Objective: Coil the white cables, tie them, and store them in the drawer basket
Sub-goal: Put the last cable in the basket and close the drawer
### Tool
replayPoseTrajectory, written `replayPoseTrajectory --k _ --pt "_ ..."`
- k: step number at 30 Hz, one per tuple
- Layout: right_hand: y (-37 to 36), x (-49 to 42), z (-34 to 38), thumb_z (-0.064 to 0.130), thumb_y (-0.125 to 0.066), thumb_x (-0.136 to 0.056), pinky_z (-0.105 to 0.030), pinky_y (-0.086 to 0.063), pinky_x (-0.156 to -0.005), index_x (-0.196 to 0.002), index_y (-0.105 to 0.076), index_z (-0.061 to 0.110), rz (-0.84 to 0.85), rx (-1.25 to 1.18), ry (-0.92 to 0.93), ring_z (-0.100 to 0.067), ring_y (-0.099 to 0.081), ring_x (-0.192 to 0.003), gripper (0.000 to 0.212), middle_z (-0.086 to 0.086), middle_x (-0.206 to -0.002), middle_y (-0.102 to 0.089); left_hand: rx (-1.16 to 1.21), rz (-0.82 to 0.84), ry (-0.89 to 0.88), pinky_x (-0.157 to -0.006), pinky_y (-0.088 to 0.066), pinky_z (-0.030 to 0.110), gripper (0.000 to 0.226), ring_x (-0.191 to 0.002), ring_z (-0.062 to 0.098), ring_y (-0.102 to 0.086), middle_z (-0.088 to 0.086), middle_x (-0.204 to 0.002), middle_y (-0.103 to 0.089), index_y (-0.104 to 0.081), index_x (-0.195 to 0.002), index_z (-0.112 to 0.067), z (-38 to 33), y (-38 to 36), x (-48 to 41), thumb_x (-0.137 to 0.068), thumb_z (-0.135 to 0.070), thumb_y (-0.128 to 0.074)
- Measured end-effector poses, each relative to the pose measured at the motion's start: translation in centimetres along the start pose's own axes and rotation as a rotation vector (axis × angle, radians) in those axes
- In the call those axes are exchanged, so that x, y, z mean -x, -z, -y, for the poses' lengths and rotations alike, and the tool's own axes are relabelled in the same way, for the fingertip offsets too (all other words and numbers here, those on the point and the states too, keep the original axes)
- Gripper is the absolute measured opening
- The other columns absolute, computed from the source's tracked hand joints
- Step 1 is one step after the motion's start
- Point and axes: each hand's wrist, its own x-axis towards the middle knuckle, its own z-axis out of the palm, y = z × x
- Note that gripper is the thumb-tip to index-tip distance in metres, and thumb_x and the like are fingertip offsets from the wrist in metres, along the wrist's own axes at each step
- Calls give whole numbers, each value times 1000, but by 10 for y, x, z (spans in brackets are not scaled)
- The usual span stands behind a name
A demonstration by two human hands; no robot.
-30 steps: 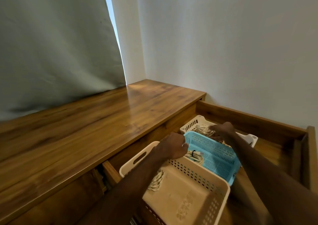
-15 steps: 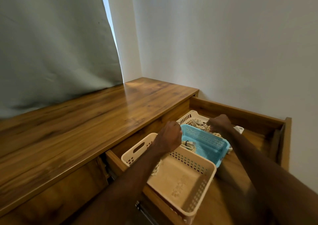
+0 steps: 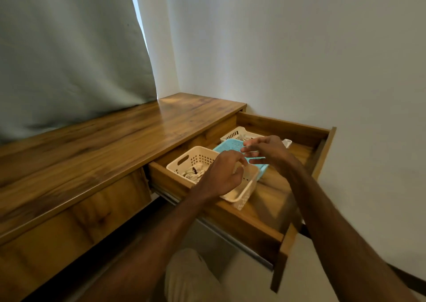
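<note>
The wooden drawer (image 3: 253, 223) stands pulled out with three baskets in it. A coiled white cable (image 3: 193, 174) with a dark tie lies in the front cream basket (image 3: 184, 162). My left hand (image 3: 221, 174) hovers over that basket, fingers loosely curled and holding nothing. Behind it sits the blue basket (image 3: 227, 146), its inside mostly hidden by my hands. My right hand (image 3: 265, 150) floats above the blue basket with fingers spread and empty. More white cables (image 3: 244, 137) lie in the back cream basket (image 3: 232, 134).
A small white object (image 3: 287, 143) lies at the drawer's back right. The wooden top (image 3: 115, 138) runs left under a grey curtain (image 3: 69, 48). A white wall (image 3: 299, 48) stands close behind the drawer. My knee (image 3: 186, 276) is below the drawer front.
Both hands have lifted out of the baskets and opened; the left was a fist at the blue basket's edge before. The view has pulled back, showing the whole drawer.
</note>
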Motion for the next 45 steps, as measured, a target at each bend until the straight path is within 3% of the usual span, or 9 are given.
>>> replayPoseTrajectory --k 3,6,10,13,17,23,30,37,45 --pt "2 48 -15 -2 -67 -92 -29 -64 -72 -101 -76 6 -176 -6 53 -20 -76 -94 15 -8 -106 -78 144 6 -12 -103 -52 40 23 -123 9 -56 -12 -123 -66 -66 -114 -29 -41 -1 39 -90 -27 -67" --pt "1 99 -38 -8 -63 -88 -13 -55 -68 -104 -77 10 -571 140 140 -17 -67 -106 28 -2 -115 -72 265 99 -25 -101 -52 29 33 -123 4 -54 -11 -130 -62 -64 -123 -27 -85 -3 77 -91 -29 -72" --pt "-1 148 -70 -2 -66 -86 -36 -46 -101 -126 -66 9 -931 309 78 -28 -56 -125 41 -11 -131 -63 147 288 -103 -97 -48 23 55 -120 -1 -46 -7 -142 -52 -51 -140 -28 -118 -25 109 -91 -41 -73" --pt "-4 161 -90 19 -53 -102 -43 -49 -101 -131 -60 5 -882 209 -50 -32 -60 -121 33 -16 -129 -64 88 275 -146 -96 -51 26 62 -119 5 -50 -5 -141 -50 -46 -142 -26 -122 -38 116 -89 -37 -76" --pt "-10 157 -92 18 -40 -106 -29 -40 -60 -87 -62 5 -871 215 -40 -25 -61 -78 32 -9 -81 -61 85 237 -162 -97 -54 29 62 -120 11 -55 -2 -139 -51 -47 -142 -19 -120 -40 116 -87 -27 -75" --pt "-23 144 -95 21 -43 -106 -27 -39 -59 -83 -63 6 -901 175 -35 -19 -58 -71 34 -7 -76 -60 76 203 -141 -100 -52 29 61 -124 3 -49 -9 -141 -49 -45 -144 -27 -101 -38 118 -89 -29 -73" --pt "-38 119 -111 20 -66 -99 -46 -57 -100 -134 -68 18 -641 -112 -8 -18 -65 -115 34 3 -127 -70 -13 147 -24 -104 -50 34 57 -129 2 -42 -10 -143 -47 -45 -145 -31 -53 -10 118 -93 -27 -68" --pt "-67 61 -109 20 -81 -88 -48 -58 -98 -139 -63 21 -471 -133 2 -22 -67 -116 54 -3 -133 -68 -597 97 -173 -125 -10 40 89 -154 30 -24 15 -166 -30 -35 -157 -10 -33 -6 108 -81 -18 -81" --pt "-120 15 -103 29 -79 -89 -50 -50 -108 -156 -41 26 -231 -106 66 -24 -53 -136 77 -3 -153 -52 -1133 269 0 -129 -10 49 102 -159 36 3 22 -171 1 8 -156 0 33 -7 98 -95 -30 -68"
